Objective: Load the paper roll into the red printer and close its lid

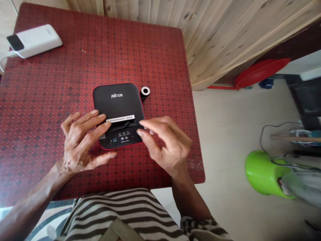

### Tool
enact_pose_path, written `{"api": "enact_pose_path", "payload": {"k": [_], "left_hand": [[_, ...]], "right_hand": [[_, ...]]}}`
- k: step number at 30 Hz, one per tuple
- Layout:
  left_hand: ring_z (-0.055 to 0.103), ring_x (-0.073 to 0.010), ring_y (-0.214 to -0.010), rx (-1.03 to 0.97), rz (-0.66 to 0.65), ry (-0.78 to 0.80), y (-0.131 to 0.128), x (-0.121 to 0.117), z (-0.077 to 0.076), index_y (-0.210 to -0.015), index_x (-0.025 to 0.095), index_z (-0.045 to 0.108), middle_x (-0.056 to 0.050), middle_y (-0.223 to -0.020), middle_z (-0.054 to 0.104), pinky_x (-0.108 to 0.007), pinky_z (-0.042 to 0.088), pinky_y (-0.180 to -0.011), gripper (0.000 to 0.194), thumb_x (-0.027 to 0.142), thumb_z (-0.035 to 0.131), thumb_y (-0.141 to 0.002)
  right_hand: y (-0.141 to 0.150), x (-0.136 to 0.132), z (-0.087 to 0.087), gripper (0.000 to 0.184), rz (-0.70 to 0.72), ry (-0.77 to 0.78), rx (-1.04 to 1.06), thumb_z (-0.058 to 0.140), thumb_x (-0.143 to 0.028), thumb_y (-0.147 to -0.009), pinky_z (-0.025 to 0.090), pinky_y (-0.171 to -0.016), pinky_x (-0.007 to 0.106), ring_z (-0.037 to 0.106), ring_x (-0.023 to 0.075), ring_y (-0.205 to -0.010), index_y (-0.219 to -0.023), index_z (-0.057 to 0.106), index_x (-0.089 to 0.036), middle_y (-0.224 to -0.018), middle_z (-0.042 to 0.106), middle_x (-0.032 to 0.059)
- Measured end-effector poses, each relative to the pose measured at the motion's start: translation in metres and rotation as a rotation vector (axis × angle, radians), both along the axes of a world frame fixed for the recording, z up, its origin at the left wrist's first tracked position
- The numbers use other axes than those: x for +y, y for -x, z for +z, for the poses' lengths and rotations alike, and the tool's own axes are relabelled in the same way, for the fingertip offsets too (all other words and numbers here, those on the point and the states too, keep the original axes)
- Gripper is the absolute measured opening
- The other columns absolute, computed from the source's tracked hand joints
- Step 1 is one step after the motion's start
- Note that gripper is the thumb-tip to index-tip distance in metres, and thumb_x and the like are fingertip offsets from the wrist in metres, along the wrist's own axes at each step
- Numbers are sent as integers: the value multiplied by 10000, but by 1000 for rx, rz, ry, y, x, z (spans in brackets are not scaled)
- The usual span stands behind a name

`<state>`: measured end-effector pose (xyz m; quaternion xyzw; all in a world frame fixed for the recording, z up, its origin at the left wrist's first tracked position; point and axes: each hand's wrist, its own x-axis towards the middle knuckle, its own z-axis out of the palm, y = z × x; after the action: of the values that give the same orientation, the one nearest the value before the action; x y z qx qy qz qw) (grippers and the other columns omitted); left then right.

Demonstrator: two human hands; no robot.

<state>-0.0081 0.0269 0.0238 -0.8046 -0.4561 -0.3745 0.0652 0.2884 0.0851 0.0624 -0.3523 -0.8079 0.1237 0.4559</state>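
A small black receipt printer with a red edge lies flat on the patterned red table, its white logo near the top. A white label strip crosses it above a dark slot; small buttons and print sit below. My left hand rests on the printer's left side, fingers spread, fingertips near the strip's left end. At the right edge, beside the slot, is my right hand, thumb and forefinger apart, other fingers curled under. Just right of the printer is a small dark roll with a white end around a dark hole.
A white power bank with a dark end and a cable lies at the table's far left corner. Wooden panelling runs behind the table. On the floor at right stand a green stool or bucket and a red round object.
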Motion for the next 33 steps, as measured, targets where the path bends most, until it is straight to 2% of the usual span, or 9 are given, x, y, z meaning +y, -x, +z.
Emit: {"api": "enact_pose_path", "payload": {"k": [1, 4, 7, 10, 14, 19, 24, 28, 33], "left_hand": [[855, -372, -1535, -20, 19, -27, 2, -5, -1, -1833, 285, 684, -130, -1603, 877, -585, 577, -1429, 742, 706, 816, -1235], [885, -311, -1401, -12, 79, -112, 9, -21, -7, -1697, 335, 767, -48, -1485, 894, -552, 636, -1385, 677, 627, 990, -1129], [882, -307, -1351, 43, 135, -94, 14, -34, -13, -1530, 363, 821, -14, -1459, 888, -604, 694, -1290, 495, 563, 1003, -1115], [876, -337, -1360, 43, 186, -13, 13, -38, -17, -1498, 385, 823, -37, -1508, 873, -648, 736, -1171, 379, 534, 935, -1167], [885, -325, -1293, 88, 175, -90, 10, -36, -17, -1481, 360, 819, -55, -1430, 886, -593, 738, -1081, 406, 604, 928, -1175], [881, -287, -1324, 156, 140, -105, 6, -36, -13, -1466, 362, 808, 2, -1454, 909, -550, 673, -1187, 441, 361, 1036, -1088], [883, -323, -1341, 144, 156, -133, 7, -35, -18, -1507, 334, 815, -63, -1445, 899, -573, 702, -1124, 465, 520, 999, -1123], [882, -332, -1385, 107, 220, -72, 7, -38, -22, -1460, 410, 812, -16, -1548, 880, -640, 733, -1153, 374, 560, 936, -1141], [855, -336, -1476, 57, 256, 3, 4, -40, -24, -1510, 431, 787, 26, -1665, 827, -659, 746, -1195, 342, 589, 830, -1210]], "right_hand": [[-3, -1, -6, 90, -68, 35, 47, 767, -279, -1301, 725, -788, 325, 858, 177, -870, -1296, 856, -280, -1067, 915, 13], [-5, -4, -31, 271, -231, 172, 163, 656, -440, -1352, 638, -664, 294, 773, 153, -713, -1209, 832, -292, -987, 873, -11], [1, -5, -55, 405, -198, 261, 210, 550, -539, -1379, 646, -698, 301, 777, 161, -721, -1231, 822, -277, -983, 859, 0], [6, -2, -66, 418, -120, 218, 220, 521, -514, -1387, 675, -780, 320, 824, 182, -821, -1257, 830, -265, -998, 854, 14], [5, 0, -65, 385, -88, 199, 181, 505, -447, -1397, 685, -820, 319, 852, 181, -869, -1298, 832, -269, -1035, 876, 16], [4, -2, -61, 451, -118, 195, 135, 454, -488, -1414, 716, -830, 330, 882, 187, -872, -1301, 828, -264, -1037, 891, 26], [1, -2, -62, 389, -87, 213, 139, 494, -435, -1396, 703, -837, 345, 860, 191, -892, -1343, 837, -257, -1075, 892, 32], [-1, -3, -62, 380, -88, 226, 136, 500, -430, -1392, 696, -835, 359, 852, 201, -894, -1349, 839, -263, -1082, 887, 35], [-1, -4, -60, 344, -77, 227, 149, 519, -404, -1394, 701, -851, 347, 861, 194, -912, -1354, 832, -266, -1092, 890, 32]]}}
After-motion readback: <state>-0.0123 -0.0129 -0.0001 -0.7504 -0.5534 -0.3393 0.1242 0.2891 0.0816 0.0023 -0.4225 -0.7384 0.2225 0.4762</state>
